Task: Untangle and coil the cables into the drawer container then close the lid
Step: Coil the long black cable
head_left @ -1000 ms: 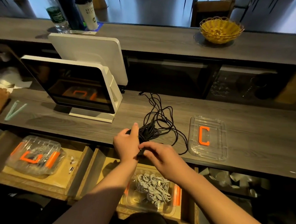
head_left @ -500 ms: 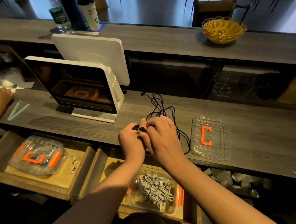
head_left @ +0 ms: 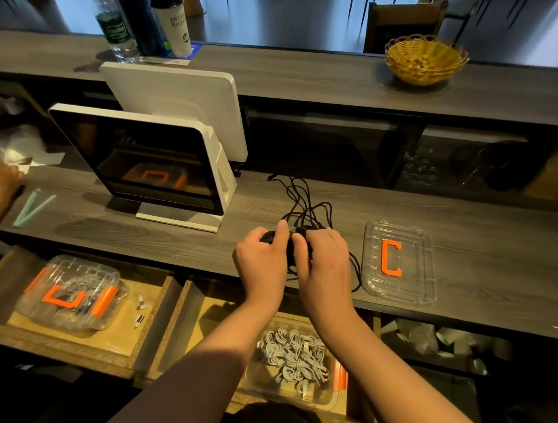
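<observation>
Gripping the black cable [head_left: 307, 210] bundle with both the left hand [head_left: 261, 259] and right hand [head_left: 325, 264], fingers [head_left: 282, 233] curling round it at the tabletop [head_left: 468, 224] front edge; loose strands trailing away toward the back. Lying beside: clear lid [head_left: 399, 262]. Sitting below in the open drawer: container [head_left: 294, 357] of white cables. Now showing less slack than a second ago.

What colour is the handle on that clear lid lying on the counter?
Bright orange. The handle on the clear lid shows plainly in the head view.
</observation>
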{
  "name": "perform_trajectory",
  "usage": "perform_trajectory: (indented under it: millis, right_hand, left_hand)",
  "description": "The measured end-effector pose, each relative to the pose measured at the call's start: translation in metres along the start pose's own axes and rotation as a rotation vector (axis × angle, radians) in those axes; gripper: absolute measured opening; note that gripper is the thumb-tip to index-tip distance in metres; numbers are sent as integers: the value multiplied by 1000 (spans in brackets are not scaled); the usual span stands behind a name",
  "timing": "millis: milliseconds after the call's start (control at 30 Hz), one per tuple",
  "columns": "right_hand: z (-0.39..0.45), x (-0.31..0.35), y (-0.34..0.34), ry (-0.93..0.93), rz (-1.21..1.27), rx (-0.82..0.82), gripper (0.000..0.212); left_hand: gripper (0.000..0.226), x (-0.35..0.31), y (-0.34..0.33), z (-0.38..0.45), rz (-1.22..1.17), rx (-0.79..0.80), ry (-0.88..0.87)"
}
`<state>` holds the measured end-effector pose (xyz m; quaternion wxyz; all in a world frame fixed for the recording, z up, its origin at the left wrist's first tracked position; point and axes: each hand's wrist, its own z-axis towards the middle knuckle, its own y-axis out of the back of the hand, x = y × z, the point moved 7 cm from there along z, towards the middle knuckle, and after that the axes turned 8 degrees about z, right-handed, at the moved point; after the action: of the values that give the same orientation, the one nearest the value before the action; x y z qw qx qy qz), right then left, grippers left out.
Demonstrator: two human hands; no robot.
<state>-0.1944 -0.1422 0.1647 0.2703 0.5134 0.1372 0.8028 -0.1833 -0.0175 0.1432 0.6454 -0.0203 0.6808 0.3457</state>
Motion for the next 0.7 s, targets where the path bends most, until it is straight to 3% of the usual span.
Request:
perform_trajectory:
  millis: [167, 300, 533, 700]
  right_hand:
    - [4, -6, 3, -161, -67, -21, 24]
    - [4, -6, -2, -124, -185, 62, 26]
    - [10, -9, -21, -74, -357, 453, 35]
    - [7, -8, -25, -141, -275, 526, 33]
  left_hand:
    - [42, 0, 3, 1, -62, -22, 2]
    - [45, 5, 7, 6, -17, -17, -46]
    - [45, 22, 13, 13, 65, 22, -77]
    - [41, 18, 18, 21, 125, 63, -153]
